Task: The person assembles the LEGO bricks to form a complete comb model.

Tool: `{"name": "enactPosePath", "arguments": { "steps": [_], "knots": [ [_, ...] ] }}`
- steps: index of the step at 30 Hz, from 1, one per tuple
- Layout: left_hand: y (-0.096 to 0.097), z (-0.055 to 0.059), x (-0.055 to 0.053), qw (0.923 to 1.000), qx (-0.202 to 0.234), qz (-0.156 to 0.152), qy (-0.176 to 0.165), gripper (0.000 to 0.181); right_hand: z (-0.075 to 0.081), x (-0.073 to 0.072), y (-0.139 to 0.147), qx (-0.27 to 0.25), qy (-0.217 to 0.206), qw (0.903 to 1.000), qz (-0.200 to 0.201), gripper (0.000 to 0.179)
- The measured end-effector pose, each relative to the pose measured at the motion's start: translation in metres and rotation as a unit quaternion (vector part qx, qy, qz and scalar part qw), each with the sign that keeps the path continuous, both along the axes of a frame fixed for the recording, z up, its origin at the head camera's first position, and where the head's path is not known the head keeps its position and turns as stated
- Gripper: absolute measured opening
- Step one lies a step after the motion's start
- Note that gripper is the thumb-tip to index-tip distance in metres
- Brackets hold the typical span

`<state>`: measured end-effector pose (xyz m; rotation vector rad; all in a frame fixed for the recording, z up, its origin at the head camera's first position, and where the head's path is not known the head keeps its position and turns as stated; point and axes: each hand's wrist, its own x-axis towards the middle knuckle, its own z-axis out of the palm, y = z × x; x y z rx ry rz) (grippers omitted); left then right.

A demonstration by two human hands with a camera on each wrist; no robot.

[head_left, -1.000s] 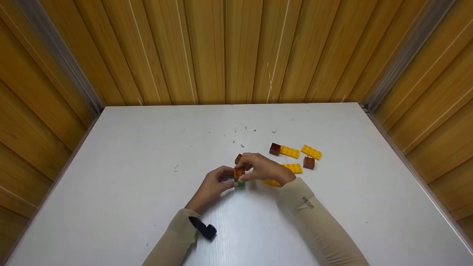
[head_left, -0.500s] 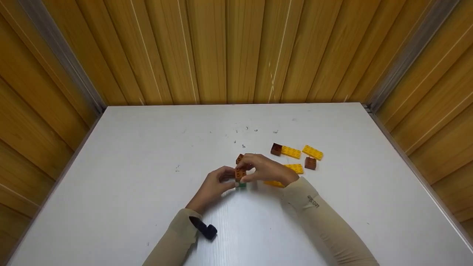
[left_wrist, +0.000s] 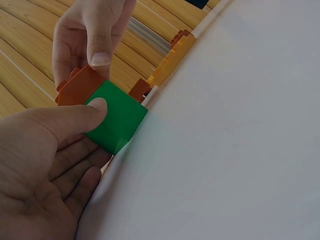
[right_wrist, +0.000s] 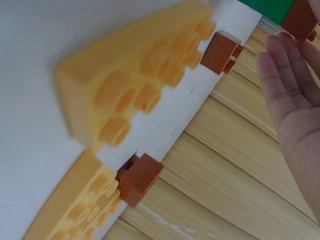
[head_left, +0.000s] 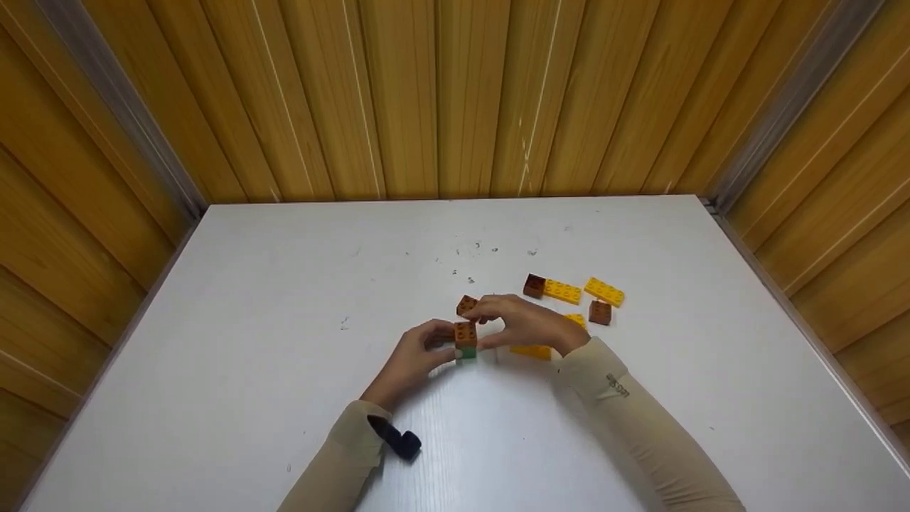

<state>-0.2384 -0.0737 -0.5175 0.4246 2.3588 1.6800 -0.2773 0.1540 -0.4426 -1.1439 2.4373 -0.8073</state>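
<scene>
In the head view my left hand (head_left: 416, 355) holds a green toy brick (head_left: 466, 353) on the white table, with a reddish-brown brick (head_left: 466, 332) stacked on it, studs up. The left wrist view shows the left thumb (left_wrist: 97, 106) pressed against the green side and the other fingers behind. My right hand (head_left: 530, 325) is just right of the stack with nothing in its grasp; its fingers look fairly straight in the right wrist view. A loose brown brick (head_left: 466, 305) lies behind the stack, partly overlapped by the right fingertips.
To the right lie several yellow studded plates (head_left: 604, 291), two of them partly hidden by the right hand and wrist. Two more brown bricks (head_left: 534, 286) sit among them. Wood-look panels (head_left: 462, 99) rise at the back and sides of the table (head_left: 284, 284).
My right hand has come off the top brown brick and shifted slightly right, so its studs now show. The left hand keeps hold of the stack.
</scene>
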Motion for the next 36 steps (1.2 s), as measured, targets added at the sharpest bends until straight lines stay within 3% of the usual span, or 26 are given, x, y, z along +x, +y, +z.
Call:
{"name": "enactPosePath", "arguments": {
  "steps": [12, 20, 36],
  "knots": [
    [0.003, 0.001, -0.001, 0.9999, -0.002, 0.007, -0.013, 0.037, 0.007, -0.003, 0.035, 0.055, -0.007, 0.9974, -0.046, 0.052],
    [0.003, -0.001, -0.001, 0.9998, -0.015, 0.011, -0.001, 0.039, 0.0, 0.001, 0.05, 0.085, 0.004, 0.9951, -0.051, 0.048],
    [0.002, -0.001, -0.001, 0.9999, -0.006, 0.011, -0.011, 0.038, -0.011, 0.005, 0.062, 0.126, -0.001, 0.9895, -0.072, 0.045]
  ]
}}
